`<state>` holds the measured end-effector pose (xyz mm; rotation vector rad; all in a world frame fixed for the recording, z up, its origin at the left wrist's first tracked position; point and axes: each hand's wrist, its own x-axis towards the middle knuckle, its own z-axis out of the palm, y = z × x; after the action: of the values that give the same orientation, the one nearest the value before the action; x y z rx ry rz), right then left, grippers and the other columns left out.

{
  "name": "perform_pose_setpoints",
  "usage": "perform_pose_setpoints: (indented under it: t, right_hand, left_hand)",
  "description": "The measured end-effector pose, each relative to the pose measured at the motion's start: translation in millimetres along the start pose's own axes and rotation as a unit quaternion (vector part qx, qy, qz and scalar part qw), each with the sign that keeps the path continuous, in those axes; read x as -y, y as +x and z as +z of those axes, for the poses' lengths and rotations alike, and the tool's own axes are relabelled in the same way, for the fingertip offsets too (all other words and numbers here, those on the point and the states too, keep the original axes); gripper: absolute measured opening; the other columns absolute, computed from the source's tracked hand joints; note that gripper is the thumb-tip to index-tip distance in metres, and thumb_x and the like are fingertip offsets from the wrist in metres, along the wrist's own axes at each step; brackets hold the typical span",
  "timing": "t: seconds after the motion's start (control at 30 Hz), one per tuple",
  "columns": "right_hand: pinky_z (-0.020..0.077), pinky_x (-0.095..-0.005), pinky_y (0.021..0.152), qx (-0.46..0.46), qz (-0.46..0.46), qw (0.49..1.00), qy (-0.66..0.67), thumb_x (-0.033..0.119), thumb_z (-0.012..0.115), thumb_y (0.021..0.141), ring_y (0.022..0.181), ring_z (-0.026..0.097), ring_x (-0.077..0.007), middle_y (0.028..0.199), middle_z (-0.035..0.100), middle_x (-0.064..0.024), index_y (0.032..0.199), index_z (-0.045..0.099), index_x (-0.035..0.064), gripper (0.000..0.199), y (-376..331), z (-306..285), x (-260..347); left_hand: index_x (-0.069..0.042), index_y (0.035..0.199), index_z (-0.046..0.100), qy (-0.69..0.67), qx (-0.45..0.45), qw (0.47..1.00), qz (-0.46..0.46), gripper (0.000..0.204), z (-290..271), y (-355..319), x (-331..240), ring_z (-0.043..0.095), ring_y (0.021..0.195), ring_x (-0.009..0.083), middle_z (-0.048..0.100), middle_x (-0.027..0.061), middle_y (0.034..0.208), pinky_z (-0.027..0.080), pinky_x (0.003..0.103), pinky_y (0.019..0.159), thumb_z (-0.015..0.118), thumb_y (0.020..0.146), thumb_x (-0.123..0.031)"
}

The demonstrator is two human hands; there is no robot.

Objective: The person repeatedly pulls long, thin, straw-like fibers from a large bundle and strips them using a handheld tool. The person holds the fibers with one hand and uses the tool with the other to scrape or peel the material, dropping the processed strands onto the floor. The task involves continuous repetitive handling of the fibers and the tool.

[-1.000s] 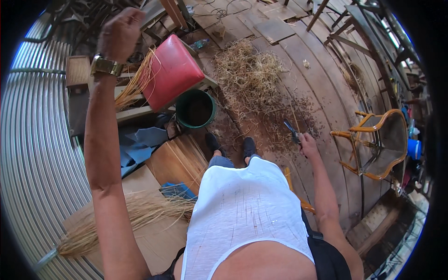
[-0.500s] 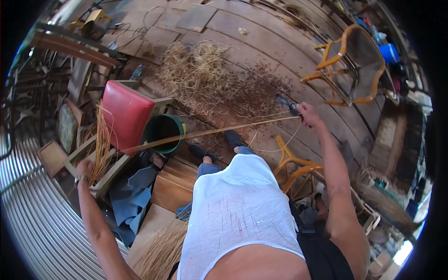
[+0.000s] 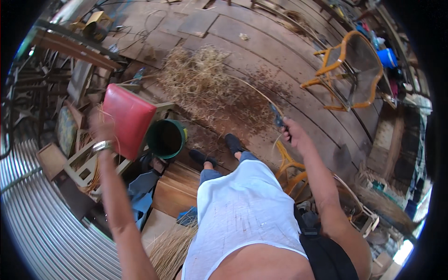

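Observation:
My right hand [image 3: 297, 135] is closed round a dark hand tool with a blue-grey head [image 3: 277, 115]; its exact kind is not clear. A long pale cane strip [image 3: 255, 88] arcs from beside the tool toward the heap of shavings, and a short end shows below the hand. My left hand [image 3: 101, 123], with a metal band at the wrist, is smeared by motion in front of a red padded seat [image 3: 128, 119]. Just below it, a bundle of thin cane strands [image 3: 94, 175] hangs over a wooden frame [image 3: 79, 163]; whether the hand holds any strand cannot be seen.
A heap of curly shavings [image 3: 193, 74] lies on the board floor ahead. Near my feet stands a green bucket [image 3: 179, 147]. An orange-framed chair [image 3: 343, 51] is at the far right. Pale strands [image 3: 172, 249] lie beside me, with corrugated metal [image 3: 42, 224] at the left.
My left hand has risen from the wooden frame toward the red seat. The strip no longer stretches across between my hands; it now arcs away ahead. My right hand has moved slightly left and nearer.

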<state>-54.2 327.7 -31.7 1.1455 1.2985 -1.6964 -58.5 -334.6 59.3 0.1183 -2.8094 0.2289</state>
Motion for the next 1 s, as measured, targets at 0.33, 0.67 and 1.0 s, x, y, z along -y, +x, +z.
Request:
perform_pose_setpoints:
  t: [0.33,0.67,1.0]
  right_hand:
    - [0.0360,-0.0247,0.044,0.135,-0.023,0.984,0.117,0.034,0.046,0.100,0.053,0.047,-0.0121,0.067,0.051,-0.0035,0.094,0.050,0.0120,0.023,32.1,173.5,-61.1]
    - [0.0512,-0.0511,0.073,0.014,-0.296,0.560,-0.773,0.020,0.051,0.093,0.086,0.064,-0.0428,0.093,0.065,-0.0239,0.102,0.053,0.0040,0.018,75.1,94.4,-43.2]
    - [0.0378,-0.0216,0.042,0.169,-0.186,0.910,-0.329,0.024,0.053,0.099,0.049,0.049,-0.0059,0.071,0.055,-0.0007,0.096,0.050,0.0092,0.015,9.1,58.1,-78.3]
  left_hand:
    - [-0.003,0.118,0.054,-0.701,0.426,0.527,-0.222,0.027,42.4,-195.7,-337.1,0.064,0.086,0.0185,0.065,0.0078,0.096,0.051,0.031,0.075,0.057,0.096,-0.018]
    - [-0.007,0.088,0.074,-0.238,0.701,0.633,-0.225,0.025,94.2,-283.0,-175.3,0.069,0.073,0.0204,0.072,0.0095,0.079,0.054,0.033,0.066,0.058,0.087,-0.027]
    - [-0.004,0.097,0.062,-0.727,0.413,0.454,-0.308,0.019,57.6,-163.5,-315.8,0.054,0.059,0.0064,0.062,0.0013,0.071,0.045,0.022,0.052,0.057,0.097,-0.022]
